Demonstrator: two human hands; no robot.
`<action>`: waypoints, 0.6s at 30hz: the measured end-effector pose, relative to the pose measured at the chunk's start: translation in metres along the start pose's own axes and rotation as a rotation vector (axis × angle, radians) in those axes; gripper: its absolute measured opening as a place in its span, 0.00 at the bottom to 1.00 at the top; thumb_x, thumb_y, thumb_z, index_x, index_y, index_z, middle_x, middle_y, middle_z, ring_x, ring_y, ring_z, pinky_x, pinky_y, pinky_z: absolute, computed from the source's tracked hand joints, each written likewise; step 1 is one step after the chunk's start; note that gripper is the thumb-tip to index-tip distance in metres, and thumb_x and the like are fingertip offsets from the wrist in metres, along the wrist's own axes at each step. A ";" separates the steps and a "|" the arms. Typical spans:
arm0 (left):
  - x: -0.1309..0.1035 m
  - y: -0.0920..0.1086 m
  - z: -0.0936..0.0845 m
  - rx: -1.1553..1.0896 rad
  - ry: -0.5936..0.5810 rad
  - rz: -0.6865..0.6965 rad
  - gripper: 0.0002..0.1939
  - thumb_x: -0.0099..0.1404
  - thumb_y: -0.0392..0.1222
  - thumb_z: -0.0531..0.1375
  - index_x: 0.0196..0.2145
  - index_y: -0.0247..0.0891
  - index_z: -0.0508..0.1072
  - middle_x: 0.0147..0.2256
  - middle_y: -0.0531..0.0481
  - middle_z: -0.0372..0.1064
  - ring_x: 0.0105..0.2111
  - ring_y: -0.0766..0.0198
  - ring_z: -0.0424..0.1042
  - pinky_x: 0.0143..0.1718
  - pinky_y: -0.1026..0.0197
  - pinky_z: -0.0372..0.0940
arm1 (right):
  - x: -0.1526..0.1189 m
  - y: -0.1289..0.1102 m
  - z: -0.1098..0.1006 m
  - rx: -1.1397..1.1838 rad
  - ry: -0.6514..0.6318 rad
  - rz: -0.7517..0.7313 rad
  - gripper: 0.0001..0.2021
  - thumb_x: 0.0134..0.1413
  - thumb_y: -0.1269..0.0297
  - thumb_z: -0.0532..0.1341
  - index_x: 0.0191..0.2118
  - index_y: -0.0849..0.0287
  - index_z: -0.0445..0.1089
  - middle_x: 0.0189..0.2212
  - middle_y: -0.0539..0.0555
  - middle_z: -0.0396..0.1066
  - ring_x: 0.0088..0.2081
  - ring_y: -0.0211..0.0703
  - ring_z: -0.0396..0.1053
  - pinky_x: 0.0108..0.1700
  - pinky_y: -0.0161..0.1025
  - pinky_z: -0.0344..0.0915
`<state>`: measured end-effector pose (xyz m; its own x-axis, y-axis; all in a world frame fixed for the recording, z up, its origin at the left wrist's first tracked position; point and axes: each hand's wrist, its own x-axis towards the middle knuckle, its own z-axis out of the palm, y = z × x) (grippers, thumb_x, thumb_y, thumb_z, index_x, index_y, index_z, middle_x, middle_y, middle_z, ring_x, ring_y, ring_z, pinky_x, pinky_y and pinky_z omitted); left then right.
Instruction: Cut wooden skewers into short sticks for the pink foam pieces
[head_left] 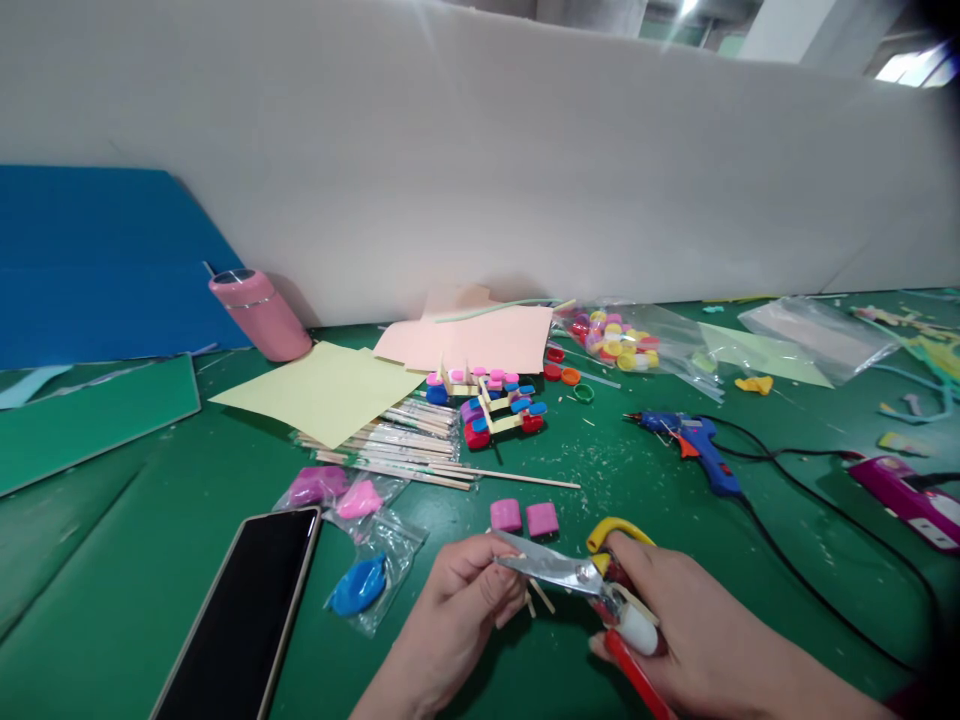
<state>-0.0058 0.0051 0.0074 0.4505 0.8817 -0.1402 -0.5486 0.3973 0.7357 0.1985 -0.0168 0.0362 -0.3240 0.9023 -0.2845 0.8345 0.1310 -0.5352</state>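
My right hand [675,610] is closed around the handles of a pair of scissors [555,568], one yellow and one red. The silver blades are parted and reach left to the fingertips of my left hand [469,600]. Those fingers are pinched on a thin wooden stick, mostly hidden, with a pale end showing between the blades. Short cut stick pieces [541,597] show just below the blades. Two pink-purple blocks [542,520] lie just beyond the scissors. Farther back stand small colourful models [502,415] of wood strips and coloured pieces.
Packed wooden sticks [405,445], clay in bags [358,588] and a phone [240,620] lie left. A blue glue gun [694,440] with its cord and a purple power strip [911,500] lie right. A pink tumbler [262,315] and bagged caps [615,340] are behind.
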 end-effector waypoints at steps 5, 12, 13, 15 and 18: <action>-0.001 0.000 0.000 0.000 0.016 -0.002 0.08 0.54 0.41 0.61 0.24 0.32 0.75 0.16 0.57 0.52 0.18 0.74 0.48 0.19 0.68 0.44 | 0.003 0.003 0.004 -0.068 0.022 -0.033 0.11 0.45 0.57 0.58 0.29 0.55 0.56 0.24 0.47 0.66 0.23 0.40 0.61 0.23 0.34 0.48; 0.000 -0.001 0.002 0.029 0.050 -0.053 0.10 0.55 0.42 0.61 0.24 0.32 0.75 0.15 0.57 0.52 0.17 0.74 0.48 0.19 0.67 0.44 | 0.005 0.008 0.007 0.001 0.039 0.000 0.09 0.49 0.57 0.56 0.29 0.55 0.55 0.23 0.47 0.66 0.23 0.40 0.62 0.23 0.33 0.51; 0.000 0.000 0.002 0.025 0.050 -0.054 0.10 0.55 0.42 0.60 0.24 0.32 0.74 0.15 0.58 0.51 0.17 0.74 0.48 0.19 0.67 0.44 | 0.005 0.007 0.005 0.036 0.044 0.021 0.09 0.49 0.57 0.56 0.29 0.55 0.55 0.23 0.47 0.66 0.23 0.40 0.62 0.23 0.33 0.51; 0.000 0.000 0.003 0.020 0.045 -0.061 0.10 0.56 0.42 0.60 0.24 0.32 0.74 0.14 0.59 0.49 0.17 0.74 0.47 0.18 0.68 0.44 | 0.003 0.005 0.002 0.106 0.043 0.048 0.10 0.49 0.57 0.56 0.30 0.54 0.54 0.23 0.47 0.65 0.23 0.39 0.61 0.24 0.32 0.53; 0.001 0.001 0.003 0.014 0.044 -0.067 0.10 0.56 0.42 0.59 0.24 0.32 0.73 0.15 0.59 0.48 0.17 0.74 0.46 0.18 0.68 0.43 | 0.000 0.000 -0.004 0.162 0.027 0.019 0.12 0.46 0.58 0.58 0.29 0.54 0.53 0.23 0.45 0.63 0.22 0.37 0.59 0.23 0.31 0.52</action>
<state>-0.0041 0.0054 0.0097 0.4543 0.8637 -0.2182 -0.5084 0.4525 0.7327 0.2003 -0.0155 0.0393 -0.2952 0.9148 -0.2756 0.7567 0.0477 -0.6521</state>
